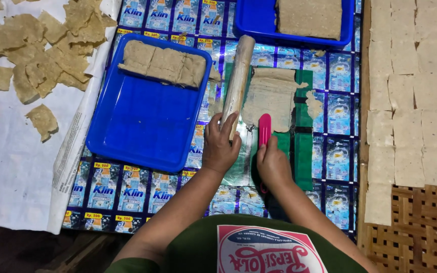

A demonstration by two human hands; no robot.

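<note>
Now left hand (220, 146) grips dusty cylindrical roller (237, 81).

Counted items, by clock position from the picture's centre. Two hands: left hand (220, 146) and right hand (273, 164), both near 6 o'clock. Two blue trays: one tray (142, 126) at 9 o'clock, a second tray (251, 23) at 12 o'clock. One rolling pin (237, 76) at centre. One pink cutter (264, 129) beside it. One flattened dough sheet (271, 93) at 1 o'clock. Three dough blocks (164, 64) in the nearer tray; one slab (309, 17) in the farther tray.
</note>
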